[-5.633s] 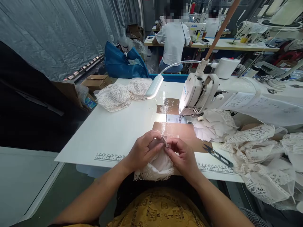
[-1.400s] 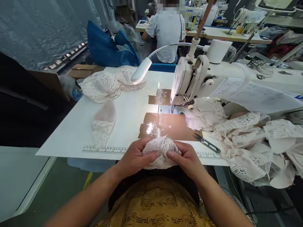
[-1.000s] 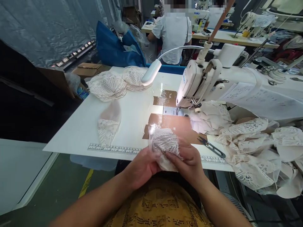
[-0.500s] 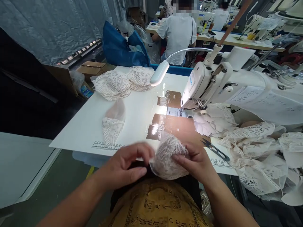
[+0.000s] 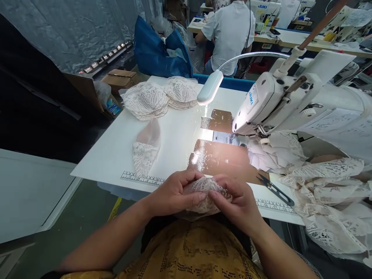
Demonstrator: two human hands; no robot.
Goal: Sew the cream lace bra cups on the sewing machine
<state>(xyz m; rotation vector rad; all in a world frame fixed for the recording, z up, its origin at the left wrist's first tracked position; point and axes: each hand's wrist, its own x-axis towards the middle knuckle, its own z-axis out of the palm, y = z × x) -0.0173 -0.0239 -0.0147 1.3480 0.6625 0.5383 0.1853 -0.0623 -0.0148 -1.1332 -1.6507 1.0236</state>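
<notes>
Between my hands, at the front edge of the white table (image 5: 174, 143), is a white lace piece (image 5: 205, 195). My left hand (image 5: 181, 193) pinches its left side, thumb on top. On its right side, my right hand (image 5: 236, 199) grips it between thumb and fingers. Sheer fabric hangs below the lace, partly hidden by the hands. A separate lace and mesh piece (image 5: 146, 151) lies flat on the table to the left. The sewing machine (image 5: 261, 100) stands beyond my right hand, its needle area lit.
Stacked lace cups (image 5: 148, 99) lie at the table's back left. Thread snips (image 5: 276, 190) rest right of my right hand, near heaped lace pieces (image 5: 328, 201). A lamp (image 5: 210, 87) overhangs the table. A person (image 5: 232, 35) sits beyond it.
My left hand has moved right and closed on the lace piece, which is now bunched between both hands. The view has shifted, so the table and machine appear displaced.
</notes>
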